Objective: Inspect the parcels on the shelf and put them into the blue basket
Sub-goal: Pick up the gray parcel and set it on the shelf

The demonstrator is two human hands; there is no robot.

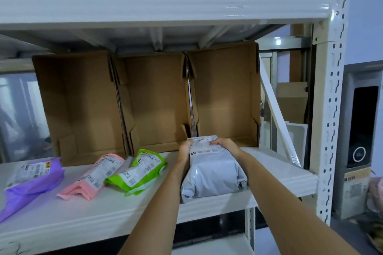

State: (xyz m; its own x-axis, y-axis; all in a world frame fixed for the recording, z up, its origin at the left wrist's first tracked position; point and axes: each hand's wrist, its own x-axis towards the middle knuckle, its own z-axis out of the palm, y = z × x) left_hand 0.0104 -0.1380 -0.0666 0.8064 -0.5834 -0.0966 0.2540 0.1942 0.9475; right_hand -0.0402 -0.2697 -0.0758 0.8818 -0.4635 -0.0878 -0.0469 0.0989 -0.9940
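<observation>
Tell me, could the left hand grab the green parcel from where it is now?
Probably yes. The green parcel lies in the open on the shelf, just left of the left hand, with nothing between them. But that hand and the right hand are gripping the grey parcel, so it must let go first.

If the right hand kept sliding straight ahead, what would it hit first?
Probably the low front lip of the rightmost cardboard box, just beyond the right hand gripping the grey parcel; depth is uncertain.
</observation>
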